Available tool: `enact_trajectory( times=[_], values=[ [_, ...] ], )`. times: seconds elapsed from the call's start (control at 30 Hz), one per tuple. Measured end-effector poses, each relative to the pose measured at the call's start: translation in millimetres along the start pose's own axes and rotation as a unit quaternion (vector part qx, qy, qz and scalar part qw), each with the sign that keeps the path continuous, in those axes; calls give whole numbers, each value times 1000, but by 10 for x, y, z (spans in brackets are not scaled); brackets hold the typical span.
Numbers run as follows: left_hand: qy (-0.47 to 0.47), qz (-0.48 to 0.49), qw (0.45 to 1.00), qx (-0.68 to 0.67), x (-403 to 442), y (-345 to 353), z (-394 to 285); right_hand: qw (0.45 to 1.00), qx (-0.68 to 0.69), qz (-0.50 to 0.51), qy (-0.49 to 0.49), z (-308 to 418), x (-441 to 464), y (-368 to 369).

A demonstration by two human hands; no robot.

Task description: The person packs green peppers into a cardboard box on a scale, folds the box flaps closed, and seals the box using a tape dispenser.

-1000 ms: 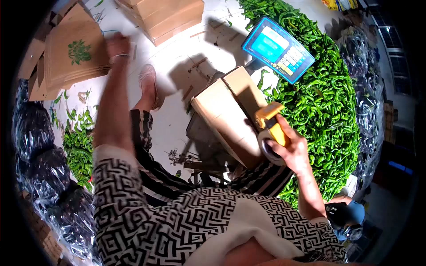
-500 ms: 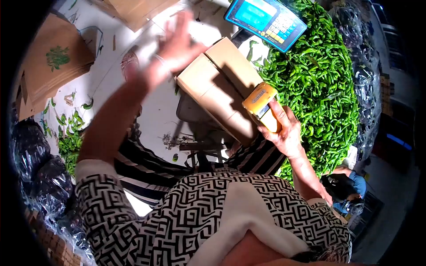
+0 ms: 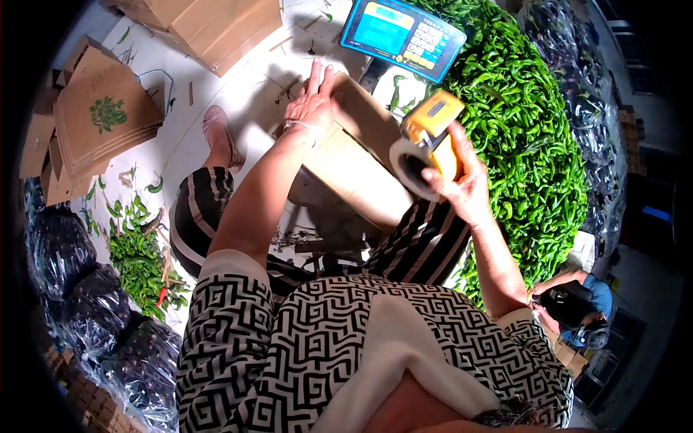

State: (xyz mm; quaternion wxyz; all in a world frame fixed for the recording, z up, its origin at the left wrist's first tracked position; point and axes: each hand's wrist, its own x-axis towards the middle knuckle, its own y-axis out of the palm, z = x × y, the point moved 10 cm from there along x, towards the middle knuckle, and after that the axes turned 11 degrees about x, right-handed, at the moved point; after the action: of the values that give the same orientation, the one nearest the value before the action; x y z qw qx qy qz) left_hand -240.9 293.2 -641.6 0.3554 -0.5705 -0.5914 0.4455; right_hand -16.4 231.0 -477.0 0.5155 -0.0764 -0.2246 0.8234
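A cardboard box (image 3: 350,169) rests in front of my knees, tilted across the view. My left hand (image 3: 312,108) lies on its far left end with the fingers stretched out, holding nothing. In my right hand (image 3: 465,184) is a yellow tape dispenser (image 3: 437,115) with a wide roll of tape, held above the box's right side. Whether the dispenser touches the box I cannot tell.
A blue scale display (image 3: 403,36) stands beyond the box. A big heap of green peppers (image 3: 527,137) fills the right. Flattened cartons (image 3: 108,115), a larger box (image 3: 209,29) and loose peppers (image 3: 141,267) lie left. Another person (image 3: 577,303) crouches at lower right.
My left hand has come down onto the far end of the box. The tape dispenser has moved up and turned, so its tape roll now shows. The view has shifted somewhat.
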Motion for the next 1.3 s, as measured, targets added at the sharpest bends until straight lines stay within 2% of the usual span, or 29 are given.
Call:
enact_trajectory(
  times=[0.1,0.17,0.2,0.23,0.27,0.3,0.4,0.43,0.5,0.53,0.57,0.6,0.7,0.83,0.9,0.93,0.97,1.0,1.07,1.13,1.23,1.3],
  values=[
    [14,-26,1000,-6,21,0,-29,993,93,-53,-48,394,246,-45],
    [13,-50,999,-3,24,-3,-26,992,88,-58,-62,459,373,12],
    [14,-51,999,-7,16,-6,-12,993,34,-47,-100,500,424,95],
    [15,-51,999,-11,-9,-54,-17,995,26,-20,-93,434,453,240],
    [-6,-10,999,-35,-6,-28,-1,998,4,40,-46,92,453,483],
    [46,-49,997,-24,84,170,50,995,-19,99,4,-214,412,693],
    [62,-100,993,-5,43,130,66,977,-88,147,128,-105,453,769],
    [42,-60,997,-5,-25,112,22,990,-5,133,38,-47,479,779],
    [-5,1,1000,0,-10,-10,19,988,124,69,58,-122,560,549],
    [16,-38,999,-28,-51,-71,1,987,142,27,68,-247,625,355],
    [16,-28,999,-38,-55,-63,12,992,120,15,33,-229,729,165],
    [16,-42,998,-36,-56,-65,14,982,177,-13,64,-333,793,-12],
    [12,-56,998,-30,-107,-53,14,984,145,-74,76,-576,980,-525],
    [-8,-63,998,-24,-294,-78,36,970,185,-98,119,-894,1137,-657],
    [-12,-71,997,-30,-372,-59,45,956,234,-61,165,-1058,1175,-472],
    [-5,-89,995,-37,-385,-65,50,962,215,-46,163,-1221,1216,-357],
    [2,-108,993,-44,-398,-87,58,967,167,21,189,-1390,1170,-130],
    [-9,-102,994,-42,-419,-90,70,957,189,41,217,-1409,1126,-52],
    [23,-129,990,-46,-358,-78,39,937,215,85,261,-1398,1112,113],
    [32,-131,989,-63,-305,-151,-44,945,186,114,243,-1332,1158,176],
    [-15,-2,996,-88,-235,-46,-31,947,171,148,227,-1124,1187,234],
    [21,-49,997,-54,-201,0,-60,961,129,144,199,-968,1193,246]
  ],
)
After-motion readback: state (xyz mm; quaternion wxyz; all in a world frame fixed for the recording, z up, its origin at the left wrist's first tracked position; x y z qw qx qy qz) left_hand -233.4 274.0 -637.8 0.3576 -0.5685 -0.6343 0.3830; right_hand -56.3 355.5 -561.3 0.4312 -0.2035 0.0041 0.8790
